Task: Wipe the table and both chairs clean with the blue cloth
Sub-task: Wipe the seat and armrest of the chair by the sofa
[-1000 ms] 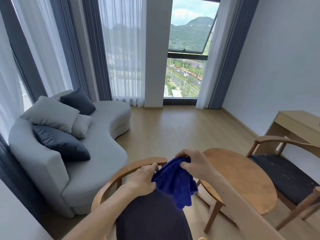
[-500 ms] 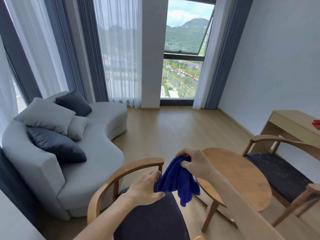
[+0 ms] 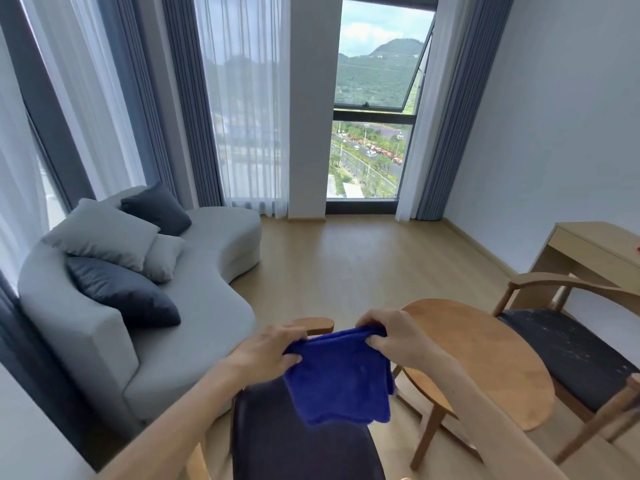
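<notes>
The blue cloth (image 3: 341,374) hangs spread above the near chair (image 3: 298,441), left of the round counter (image 3: 481,355). The left hand (image 3: 268,351) and right hand (image 3: 389,336) each pinch a top corner, grip holding cloth. The second chair (image 3: 571,355) stands right of the counter.
</notes>
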The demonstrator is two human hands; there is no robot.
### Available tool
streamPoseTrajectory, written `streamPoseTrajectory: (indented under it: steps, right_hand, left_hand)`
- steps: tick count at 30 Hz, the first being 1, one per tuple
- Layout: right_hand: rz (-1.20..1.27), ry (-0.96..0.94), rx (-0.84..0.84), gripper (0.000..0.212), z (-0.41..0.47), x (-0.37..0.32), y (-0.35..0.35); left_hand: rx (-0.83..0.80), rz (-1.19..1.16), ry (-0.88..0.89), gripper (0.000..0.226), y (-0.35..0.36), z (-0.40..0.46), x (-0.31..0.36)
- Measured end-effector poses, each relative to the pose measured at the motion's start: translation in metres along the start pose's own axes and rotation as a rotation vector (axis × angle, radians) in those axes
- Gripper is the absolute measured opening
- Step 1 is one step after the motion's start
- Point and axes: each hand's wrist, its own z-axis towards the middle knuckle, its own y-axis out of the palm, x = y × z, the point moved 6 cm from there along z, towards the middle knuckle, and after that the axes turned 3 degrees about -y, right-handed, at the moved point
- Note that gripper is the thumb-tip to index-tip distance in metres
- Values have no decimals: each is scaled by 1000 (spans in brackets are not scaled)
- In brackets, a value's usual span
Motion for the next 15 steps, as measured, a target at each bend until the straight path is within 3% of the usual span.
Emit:
streamPoseTrajectory:
  steps: [4,9,15]
  right_hand:
    - [-3,-37,-5,32,-3,-2,6]
    - [21,-82,11,35,2,-11,4]
    - [35,-105,-13,31,2,-16,7]
  left_hand:
    - [47,106,44,15,-29,0,8]
    - [53,99,79,44,-27,-3,11]
    - [77,120,6,31,-15,2,11]
